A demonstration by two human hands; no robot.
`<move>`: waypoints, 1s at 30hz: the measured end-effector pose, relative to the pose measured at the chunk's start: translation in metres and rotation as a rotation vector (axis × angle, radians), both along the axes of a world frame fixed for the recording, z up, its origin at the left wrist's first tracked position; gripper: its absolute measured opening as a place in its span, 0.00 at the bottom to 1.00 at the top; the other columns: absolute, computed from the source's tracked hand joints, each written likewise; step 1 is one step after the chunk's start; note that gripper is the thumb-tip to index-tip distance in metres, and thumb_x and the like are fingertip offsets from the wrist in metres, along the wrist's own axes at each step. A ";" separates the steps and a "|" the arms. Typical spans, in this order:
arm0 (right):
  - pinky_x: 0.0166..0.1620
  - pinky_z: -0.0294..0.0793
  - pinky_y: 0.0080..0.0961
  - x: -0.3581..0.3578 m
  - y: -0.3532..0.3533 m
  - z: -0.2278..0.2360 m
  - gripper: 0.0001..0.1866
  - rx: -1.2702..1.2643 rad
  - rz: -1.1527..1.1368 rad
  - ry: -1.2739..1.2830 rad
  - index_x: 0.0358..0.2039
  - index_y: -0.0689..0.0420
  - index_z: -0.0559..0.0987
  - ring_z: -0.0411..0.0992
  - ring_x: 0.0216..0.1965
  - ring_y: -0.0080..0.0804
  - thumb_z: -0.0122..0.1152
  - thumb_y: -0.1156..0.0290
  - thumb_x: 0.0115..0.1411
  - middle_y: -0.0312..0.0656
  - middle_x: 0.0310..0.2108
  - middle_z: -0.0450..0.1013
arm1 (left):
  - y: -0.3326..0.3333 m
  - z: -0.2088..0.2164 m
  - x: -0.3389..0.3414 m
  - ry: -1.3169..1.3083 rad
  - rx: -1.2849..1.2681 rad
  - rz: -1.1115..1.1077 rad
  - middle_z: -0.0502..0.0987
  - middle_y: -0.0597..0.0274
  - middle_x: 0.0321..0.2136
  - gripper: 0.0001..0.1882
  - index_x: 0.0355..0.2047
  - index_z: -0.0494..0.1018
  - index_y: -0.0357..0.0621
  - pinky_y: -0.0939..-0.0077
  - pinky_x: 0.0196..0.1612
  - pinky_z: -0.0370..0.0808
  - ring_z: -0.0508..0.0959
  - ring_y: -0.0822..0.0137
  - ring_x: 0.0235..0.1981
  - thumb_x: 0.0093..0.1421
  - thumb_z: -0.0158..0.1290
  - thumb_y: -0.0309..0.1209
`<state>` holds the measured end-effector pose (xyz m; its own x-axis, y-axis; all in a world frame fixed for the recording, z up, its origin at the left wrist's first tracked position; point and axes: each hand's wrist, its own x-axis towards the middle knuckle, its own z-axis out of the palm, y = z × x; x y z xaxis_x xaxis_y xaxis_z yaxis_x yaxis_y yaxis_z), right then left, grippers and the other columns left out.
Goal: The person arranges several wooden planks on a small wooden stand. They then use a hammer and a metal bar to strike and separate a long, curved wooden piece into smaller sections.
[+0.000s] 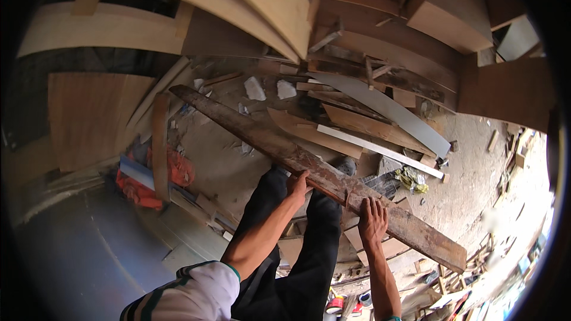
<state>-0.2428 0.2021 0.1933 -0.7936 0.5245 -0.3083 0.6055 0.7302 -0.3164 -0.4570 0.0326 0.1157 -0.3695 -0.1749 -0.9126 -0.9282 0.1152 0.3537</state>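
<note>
A long, rough, dark wooden plank (pixel 250 134) runs from the upper left to the lower right, held off the floor in front of my legs. My left hand (pixel 297 185) grips its near edge about midway along. My right hand (pixel 372 219) lies on top of the plank further toward its lower right end, fingers spread over the wood. My dark trousers and shoes show beneath the plank.
Scrap boards and strips (pixel 351 122) litter the dusty floor (pixel 470 172) behind the plank. Large plywood panels (pixel 89 113) lean at the left and top. A red object (pixel 172 169) lies at the left. Offcuts and small tins (pixel 336 304) sit near my feet.
</note>
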 end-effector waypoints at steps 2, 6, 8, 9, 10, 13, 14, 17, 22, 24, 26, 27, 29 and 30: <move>0.61 0.63 0.43 -0.007 -0.011 0.000 0.19 -0.045 -0.008 0.010 0.53 0.56 0.75 0.68 0.58 0.44 0.53 0.70 0.62 0.45 0.54 0.73 | -0.010 0.007 -0.009 -0.009 -0.012 -0.015 0.70 0.56 0.54 0.31 0.59 0.63 0.44 0.55 0.50 0.80 0.73 0.58 0.54 0.57 0.62 0.35; 0.60 0.64 0.42 -0.035 -0.033 -0.003 0.19 -0.155 -0.005 0.014 0.53 0.56 0.75 0.69 0.57 0.46 0.54 0.69 0.61 0.46 0.54 0.73 | -0.034 0.007 -0.035 -0.018 -0.068 -0.028 0.68 0.55 0.57 0.34 0.61 0.62 0.44 0.56 0.51 0.79 0.72 0.59 0.56 0.57 0.61 0.39; 0.62 0.62 0.41 -0.044 -0.054 -0.011 0.20 -0.161 -0.015 0.057 0.53 0.55 0.75 0.68 0.58 0.44 0.57 0.69 0.58 0.43 0.53 0.74 | -0.067 -0.009 -0.047 0.009 -0.056 -0.051 0.68 0.55 0.57 0.34 0.61 0.63 0.43 0.57 0.50 0.79 0.72 0.60 0.56 0.57 0.61 0.40; 0.61 0.63 0.42 -0.051 -0.062 -0.009 0.20 -0.178 -0.021 0.071 0.53 0.56 0.75 0.68 0.58 0.45 0.57 0.68 0.59 0.44 0.53 0.74 | -0.078 -0.011 -0.056 0.019 -0.049 -0.072 0.68 0.56 0.57 0.34 0.60 0.63 0.43 0.58 0.50 0.79 0.72 0.60 0.56 0.57 0.60 0.41; 0.61 0.64 0.42 -0.062 -0.074 -0.008 0.20 -0.195 -0.029 0.086 0.53 0.57 0.75 0.69 0.57 0.47 0.56 0.68 0.59 0.46 0.53 0.74 | -0.091 -0.010 -0.061 0.009 -0.072 -0.089 0.69 0.56 0.56 0.32 0.58 0.65 0.44 0.59 0.49 0.78 0.73 0.61 0.54 0.57 0.60 0.42; 0.64 0.61 0.43 -0.087 -0.106 -0.001 0.25 -0.300 0.057 0.068 0.56 0.56 0.72 0.65 0.61 0.46 0.58 0.67 0.57 0.46 0.58 0.70 | -0.164 -0.044 -0.081 0.009 -0.007 -0.025 0.71 0.56 0.54 0.30 0.56 0.67 0.44 0.57 0.49 0.77 0.74 0.60 0.53 0.56 0.61 0.39; 0.64 0.60 0.42 -0.087 -0.117 -0.008 0.26 -0.296 0.114 0.063 0.57 0.55 0.71 0.64 0.62 0.46 0.58 0.67 0.57 0.45 0.59 0.69 | -0.163 -0.035 -0.088 0.013 -0.041 -0.003 0.72 0.56 0.53 0.29 0.56 0.68 0.44 0.57 0.50 0.77 0.74 0.59 0.53 0.55 0.62 0.37; 0.65 0.57 0.48 -0.089 -0.150 -0.029 0.26 -0.321 0.192 0.034 0.59 0.51 0.70 0.62 0.64 0.45 0.56 0.65 0.59 0.42 0.62 0.66 | -0.195 -0.022 -0.115 0.075 0.013 0.008 0.72 0.56 0.52 0.28 0.57 0.67 0.43 0.55 0.52 0.76 0.73 0.57 0.53 0.56 0.61 0.33; 0.60 0.60 0.55 -0.105 -0.234 -0.014 0.25 -0.262 0.132 -0.037 0.59 0.48 0.69 0.62 0.63 0.43 0.54 0.66 0.60 0.40 0.61 0.66 | -0.249 0.000 -0.154 -0.004 -0.004 -0.076 0.64 0.57 0.60 0.30 0.59 0.65 0.41 0.57 0.61 0.68 0.66 0.57 0.60 0.59 0.61 0.35; 0.60 0.61 0.54 -0.101 -0.275 -0.014 0.26 -0.258 0.077 -0.077 0.59 0.48 0.69 0.62 0.63 0.44 0.55 0.67 0.59 0.40 0.61 0.66 | -0.270 0.002 -0.160 -0.041 -0.045 -0.105 0.64 0.55 0.60 0.29 0.59 0.65 0.42 0.58 0.62 0.67 0.66 0.57 0.60 0.59 0.60 0.34; 0.60 0.62 0.54 -0.103 -0.304 -0.010 0.27 -0.275 -0.003 -0.127 0.59 0.49 0.69 0.62 0.63 0.45 0.55 0.66 0.58 0.41 0.61 0.65 | -0.300 -0.009 -0.167 -0.070 -0.052 -0.138 0.66 0.55 0.58 0.27 0.58 0.66 0.41 0.57 0.64 0.66 0.67 0.57 0.59 0.60 0.60 0.33; 0.60 0.61 0.52 -0.098 -0.317 -0.010 0.26 -0.239 -0.024 -0.124 0.59 0.49 0.69 0.62 0.62 0.45 0.55 0.65 0.59 0.41 0.62 0.65 | -0.308 -0.010 -0.165 -0.090 -0.047 -0.127 0.67 0.55 0.57 0.26 0.57 0.66 0.41 0.57 0.64 0.66 0.68 0.57 0.58 0.60 0.60 0.33; 0.61 0.61 0.49 -0.083 -0.337 -0.013 0.25 -0.164 -0.066 -0.123 0.59 0.49 0.69 0.63 0.61 0.46 0.55 0.63 0.60 0.41 0.62 0.66 | -0.318 -0.010 -0.157 -0.131 -0.040 -0.108 0.68 0.55 0.55 0.25 0.56 0.67 0.40 0.58 0.63 0.67 0.69 0.58 0.57 0.61 0.59 0.33; 0.62 0.59 0.50 -0.079 -0.343 -0.011 0.26 -0.156 -0.099 -0.120 0.59 0.50 0.68 0.63 0.62 0.46 0.55 0.65 0.60 0.41 0.63 0.65 | -0.324 -0.009 -0.155 -0.134 0.002 -0.125 0.70 0.56 0.53 0.24 0.56 0.66 0.40 0.59 0.62 0.68 0.70 0.58 0.57 0.62 0.58 0.33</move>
